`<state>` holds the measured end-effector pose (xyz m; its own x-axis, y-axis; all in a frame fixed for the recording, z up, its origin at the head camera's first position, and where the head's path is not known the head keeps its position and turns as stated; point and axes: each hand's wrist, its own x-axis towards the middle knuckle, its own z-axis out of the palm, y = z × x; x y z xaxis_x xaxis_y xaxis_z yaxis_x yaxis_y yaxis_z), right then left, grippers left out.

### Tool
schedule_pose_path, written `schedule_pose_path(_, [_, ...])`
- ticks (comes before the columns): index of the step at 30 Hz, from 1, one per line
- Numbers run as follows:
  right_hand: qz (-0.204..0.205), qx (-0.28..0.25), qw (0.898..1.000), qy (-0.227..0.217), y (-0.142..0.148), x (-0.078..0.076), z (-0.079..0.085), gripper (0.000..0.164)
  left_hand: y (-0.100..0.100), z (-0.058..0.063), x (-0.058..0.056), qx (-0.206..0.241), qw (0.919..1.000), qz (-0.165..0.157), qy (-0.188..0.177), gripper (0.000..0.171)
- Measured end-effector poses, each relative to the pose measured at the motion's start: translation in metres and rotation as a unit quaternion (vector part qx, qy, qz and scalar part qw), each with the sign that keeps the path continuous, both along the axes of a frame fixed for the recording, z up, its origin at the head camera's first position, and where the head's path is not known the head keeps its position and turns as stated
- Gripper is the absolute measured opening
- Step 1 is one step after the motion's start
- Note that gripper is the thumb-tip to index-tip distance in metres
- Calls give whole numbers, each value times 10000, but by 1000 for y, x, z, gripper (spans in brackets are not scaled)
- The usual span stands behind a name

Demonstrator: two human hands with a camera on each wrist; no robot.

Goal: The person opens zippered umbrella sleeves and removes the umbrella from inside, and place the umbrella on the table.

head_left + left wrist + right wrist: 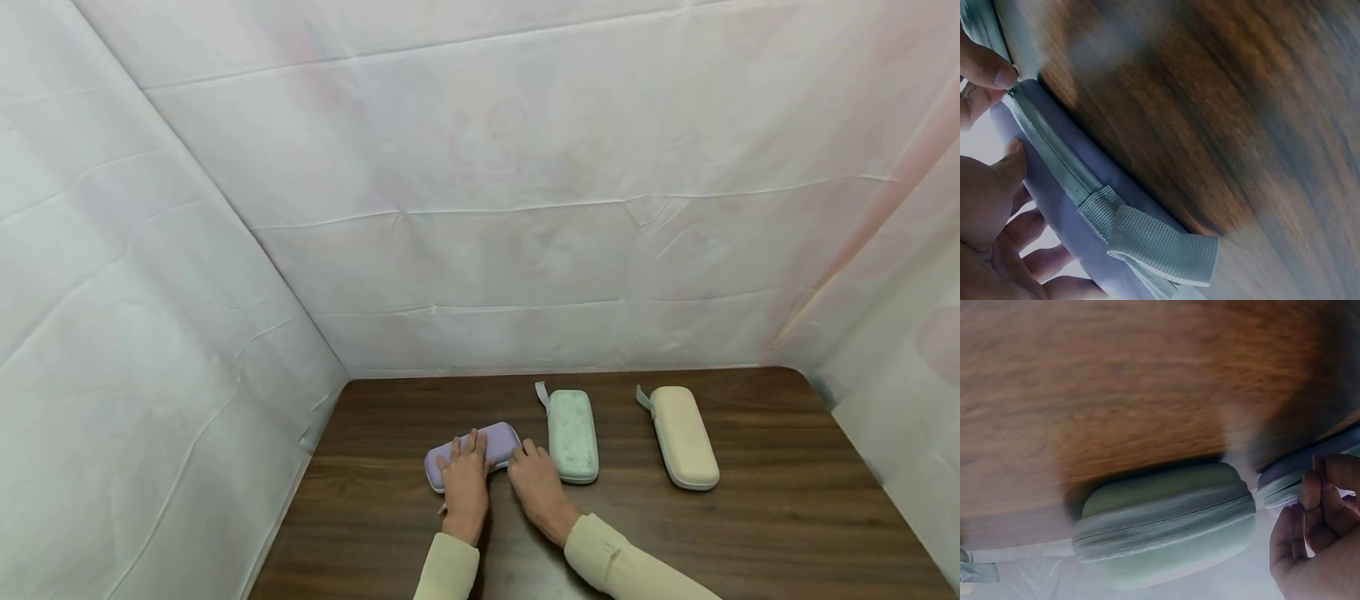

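A purple zippered case (500,442) lies at a slant on the wooden table. My left hand (467,482) rests on its top with fingers spread and fairly straight across it. In the left wrist view the thumb (1015,164) touches the case's side near the grey zipper band (1054,150). A ribbed grey strap loop (1166,247) sticks out from that zipper side. At the case's right end my right hand (538,483) pinches the zipper pull between thumb and finger; the pull itself is mostly hidden by the fingertips. The zipper line appears closed beside the strap.
A mint green case (573,437) with a grey strap stands just right of my right hand. Farther right lies a cream case (684,437), its strap at the upper left. White sheeting (480,258) hangs behind the table (787,517) and along both sides.
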<state>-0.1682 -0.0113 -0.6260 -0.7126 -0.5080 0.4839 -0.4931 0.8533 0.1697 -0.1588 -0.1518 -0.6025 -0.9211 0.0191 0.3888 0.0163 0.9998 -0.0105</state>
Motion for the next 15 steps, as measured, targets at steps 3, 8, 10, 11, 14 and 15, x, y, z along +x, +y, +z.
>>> schedule_pose_path(3, [-12,1,10000,-69,-2,1,0,7,2,-1,-1,-22,10000,64,-45,50])
schedule_pose_path(8, [9,-85,9999,73,-5,1,-2,10,2,-4,-1,-66,9999,86,-52,50])
schedule_pose_path(10, [15,-127,9997,184,-5,0,-3,12,1,-4,-1,-54,10000,10,25,50])
schedule_pose_path(11, [11,-138,9997,211,-5,-1,-3,13,0,-4,-2,8,10000,-45,76,50])
schedule_pose_path(14, [1,-138,9998,172,-3,-1,-3,15,-5,-2,-3,246,9992,-203,247,51])
schedule_pose_path(15, [-1,-129,9998,124,-3,-1,-3,15,-7,0,-3,339,9986,-281,279,51])
